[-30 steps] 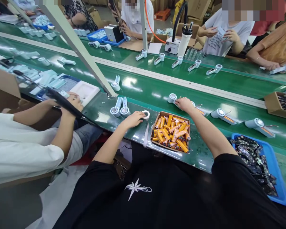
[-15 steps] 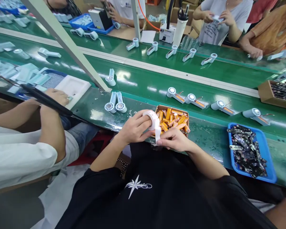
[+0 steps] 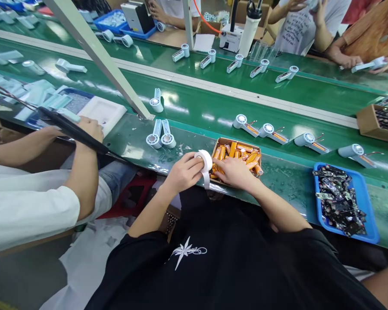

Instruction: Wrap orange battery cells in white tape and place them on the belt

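Facing co-workers (image 3: 299,32) across a glossy green worktop (image 3: 284,187), left fingers (image 3: 190,165) grip tape (image 3: 208,160); right fingers (image 3: 224,165) part over orange cylinders (image 3: 233,149).

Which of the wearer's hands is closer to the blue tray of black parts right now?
Right. The right hand is over the orange cylinders, left of the blue tray; the left hand, holding the white tape roll, is farther left.

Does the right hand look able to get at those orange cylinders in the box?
Probably yes: the right hand is over the open-topped cardboard box, close to the orange cylinders, with nothing visibly blocking it.
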The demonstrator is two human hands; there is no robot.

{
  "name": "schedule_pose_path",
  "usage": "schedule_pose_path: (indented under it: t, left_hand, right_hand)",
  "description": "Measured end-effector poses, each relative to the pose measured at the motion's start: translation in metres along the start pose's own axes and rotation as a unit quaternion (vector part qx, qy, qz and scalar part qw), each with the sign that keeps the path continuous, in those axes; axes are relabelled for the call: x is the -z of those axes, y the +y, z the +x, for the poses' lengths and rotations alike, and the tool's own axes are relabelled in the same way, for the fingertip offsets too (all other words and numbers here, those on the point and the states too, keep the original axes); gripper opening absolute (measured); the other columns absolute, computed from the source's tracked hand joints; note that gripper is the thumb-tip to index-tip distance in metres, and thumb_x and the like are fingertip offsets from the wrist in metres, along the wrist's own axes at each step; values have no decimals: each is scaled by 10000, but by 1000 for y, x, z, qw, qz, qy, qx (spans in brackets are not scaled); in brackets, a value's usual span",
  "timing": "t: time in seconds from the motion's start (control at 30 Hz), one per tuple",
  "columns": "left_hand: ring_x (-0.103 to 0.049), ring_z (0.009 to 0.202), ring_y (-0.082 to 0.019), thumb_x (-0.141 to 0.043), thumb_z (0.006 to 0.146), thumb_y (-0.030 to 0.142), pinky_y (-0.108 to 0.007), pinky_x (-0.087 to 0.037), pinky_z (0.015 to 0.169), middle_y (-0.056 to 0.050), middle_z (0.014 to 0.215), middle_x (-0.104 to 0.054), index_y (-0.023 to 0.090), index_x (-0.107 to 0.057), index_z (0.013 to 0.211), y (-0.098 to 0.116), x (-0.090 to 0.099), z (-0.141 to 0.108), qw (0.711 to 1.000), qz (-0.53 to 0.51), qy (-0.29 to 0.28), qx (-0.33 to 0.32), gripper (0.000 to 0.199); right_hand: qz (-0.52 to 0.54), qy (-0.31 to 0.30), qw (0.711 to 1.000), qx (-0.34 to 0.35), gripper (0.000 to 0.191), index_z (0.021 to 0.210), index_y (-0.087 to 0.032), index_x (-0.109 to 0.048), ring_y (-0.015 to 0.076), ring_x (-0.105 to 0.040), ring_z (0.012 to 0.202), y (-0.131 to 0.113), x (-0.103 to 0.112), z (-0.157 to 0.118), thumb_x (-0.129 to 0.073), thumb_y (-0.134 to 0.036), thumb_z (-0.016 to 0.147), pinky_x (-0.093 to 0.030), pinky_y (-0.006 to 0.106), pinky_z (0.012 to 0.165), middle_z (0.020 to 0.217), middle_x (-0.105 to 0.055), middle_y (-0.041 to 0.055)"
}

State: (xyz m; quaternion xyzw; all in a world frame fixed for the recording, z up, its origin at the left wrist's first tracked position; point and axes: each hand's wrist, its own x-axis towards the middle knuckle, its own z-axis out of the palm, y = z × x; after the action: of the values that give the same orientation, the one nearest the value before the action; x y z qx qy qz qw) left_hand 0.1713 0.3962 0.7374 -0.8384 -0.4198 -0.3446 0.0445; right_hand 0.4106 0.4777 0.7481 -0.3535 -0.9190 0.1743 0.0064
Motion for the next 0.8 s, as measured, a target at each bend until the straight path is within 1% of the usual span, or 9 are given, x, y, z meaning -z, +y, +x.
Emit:
schedule_pose_path:
  t: [0.1, 0.17, 0.23, 0.3, 0.33, 0.4, 0.47, 0.6, 0.8]
  left_hand:
    - [-650, 1096, -261, -579, 954, 80, -462, -588, 997, -91, 1041, -747, 175, -691, 1034, 4, 2, 1, 1000, 14, -1, -16, 167]
    - [-660, 1060, -245, -569, 965, 80, -461, -589, 996, -83, 1042, -750, 178, -687, 1031, 5, 4, 1, 999, 28, -7, -26, 167]
    - [-667, 1049, -233, -553, 981, 88, -457, -593, 995, -76, 1041, -750, 184, -690, 1044, 7, 6, 1, 999, 39, -20, -30, 179]
    - [-669, 1068, -232, -549, 990, 93, -450, -594, 1002, -75, 1052, -748, 188, -698, 1067, 10, 5, 1, 998, 51, -33, -33, 193]
    - [-667, 1087, -236, -553, 992, 95, -445, -595, 1004, -78, 1066, -747, 186, -703, 1085, 12, 4, 2, 997, 60, -41, -38, 198]
    - [-657, 1148, -253, -568, 997, 101, -429, -599, 992, -89, 1107, -743, 180, -707, 1132, 15, 2, 3, 994, 79, -57, -50, 209]
    - [-639, 1216, -270, -573, 1011, 115, -417, -600, 981, -94, 1150, -738, 186, -701, 1188, 18, 0, 5, 990, 93, -85, -56, 230]
    - [-629, 1250, -282, -576, 1041, 174, -416, -597, 988, -94, 1163, -729, 187, -682, 1266, 22, -1, 10, 980, 113, -148, -70, 249]
    - [-646, 1190, -259, -578, 1040, 180, -395, -575, 1039, -98, 1064, -725, 140, -719, 1166, 21, -1, 22, 966, 148, -171, -122, 193]
  right_hand:
    - [209, 72, 975, 18, 492, 1457, -260, -620, 262, -707, 1024, 14, 6, -3, -673, -380, 983, -563, 383, 904, 1233, -737, 110]
    - [373, 178, 911, 12, 426, 1274, -276, -698, 238, -710, 1005, 24, 13, -11, -777, -476, 906, -596, 372, 875, 1196, -735, 66]
    - [500, 264, 825, -3, 407, 1005, -272, -684, 222, -724, 972, 28, 17, -19, -903, -527, 775, -627, 368, 852, 1106, -734, 29]
    - [578, 294, 761, -17, 482, 881, -259, -604, 208, -752, 919, 25, 17, -26, -977, -494, 685, -654, 367, 839, 1060, -739, 8]
    - [595, 290, 749, -26, 490, 898, -261, -602, 207, -768, 901, 22, 16, -29, -986, -475, 681, -665, 369, 835, 1063, -754, 8]
    - [583, 287, 758, -55, 465, 1044, -270, -661, 228, -793, 921, 14, 13, -33, -954, -467, 740, -679, 380, 848, 1078, -790, 27]
    - [518, 306, 795, -74, 482, 1206, -262, -715, 261, -795, 1016, 8, 10, -36, -895, -480, 815, -673, 410, 924, 1119, -811, 54]
    - [378, 347, 855, -74, 366, 1214, -266, -804, 293, -777, 1103, 2, 1, -43, -811, -457, 902, -623, 447, 1050, 1193, -805, 42]
    - [362, 216, 904, -69, 353, 1250, -258, -800, 290, -767, 1124, -2, -5, -46, -737, -432, 949, -601, 438, 1068, 1216, -798, 42]
